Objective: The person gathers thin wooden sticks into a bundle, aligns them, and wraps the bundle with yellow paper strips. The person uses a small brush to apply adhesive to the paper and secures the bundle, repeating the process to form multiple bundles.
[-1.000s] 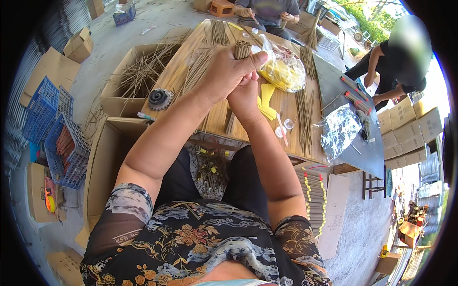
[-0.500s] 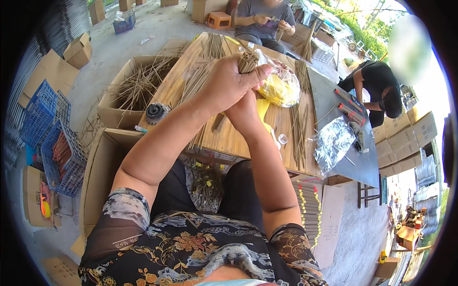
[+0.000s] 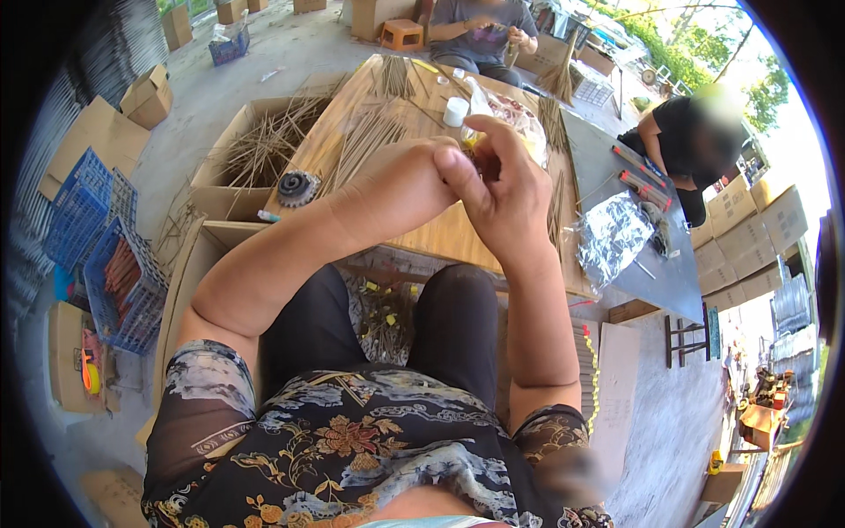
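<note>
Both hands (image 3: 458, 180) raised together, fingers pinching small bundle (image 3: 480, 158).

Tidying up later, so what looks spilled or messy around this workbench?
Thin sticks spill over the cardboard box edge onto the concrete floor, and small bits litter the ground under the wooden table. Nothing looks broken.

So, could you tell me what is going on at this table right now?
A seated person holds both hands together above a wooden table. The left hand and right hand pinch a small dark bundle, too hidden to identify. Thin sticks lie spread across the tabletop beside a clear plastic bag. Two other people work at the far end.
</note>
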`<state>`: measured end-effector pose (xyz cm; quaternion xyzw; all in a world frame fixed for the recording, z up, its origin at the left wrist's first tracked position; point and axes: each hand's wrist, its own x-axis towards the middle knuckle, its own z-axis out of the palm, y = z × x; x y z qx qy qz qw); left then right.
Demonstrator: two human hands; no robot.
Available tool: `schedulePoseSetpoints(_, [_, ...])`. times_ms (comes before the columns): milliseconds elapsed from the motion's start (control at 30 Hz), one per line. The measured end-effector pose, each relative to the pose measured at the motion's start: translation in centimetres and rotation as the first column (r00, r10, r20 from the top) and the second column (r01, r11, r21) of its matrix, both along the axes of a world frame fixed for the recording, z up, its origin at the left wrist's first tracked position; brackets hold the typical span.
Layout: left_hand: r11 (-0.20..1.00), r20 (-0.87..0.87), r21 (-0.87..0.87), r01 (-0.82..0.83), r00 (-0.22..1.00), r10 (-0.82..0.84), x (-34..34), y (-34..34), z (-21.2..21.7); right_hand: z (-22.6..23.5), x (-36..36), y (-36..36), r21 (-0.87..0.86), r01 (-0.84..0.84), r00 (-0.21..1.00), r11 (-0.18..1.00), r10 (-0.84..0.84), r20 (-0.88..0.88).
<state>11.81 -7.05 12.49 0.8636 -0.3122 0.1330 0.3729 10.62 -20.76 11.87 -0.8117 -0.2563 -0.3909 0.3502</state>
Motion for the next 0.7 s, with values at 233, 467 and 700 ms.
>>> schedulePoseSetpoints(233, [0.967, -0.221, -0.075, 0.243, 0.942, -0.254, -2.4, 1.3, -2.2, -2.6, -1.3, 0.3, 0.080, -0.173, 0.984, 0.982, 0.176, -0.025])
schedulePoseSetpoints(467, [0.854, -0.763, -0.507, 0.118, 0.399, -0.508, -4.4, 2.9, -2.3, -3.9, -3.1, 0.2, 0.325, -0.228, 0.896, 0.918, 0.328, -0.300])
schedulePoseSetpoints(700, [0.777, -0.729, -0.628, 0.043, 0.315, -0.607, -5.3, 3.5, -4.2, -4.6, -3.8, 1.0, 0.421, -0.227, 0.800, 0.878, 0.414, -0.433])
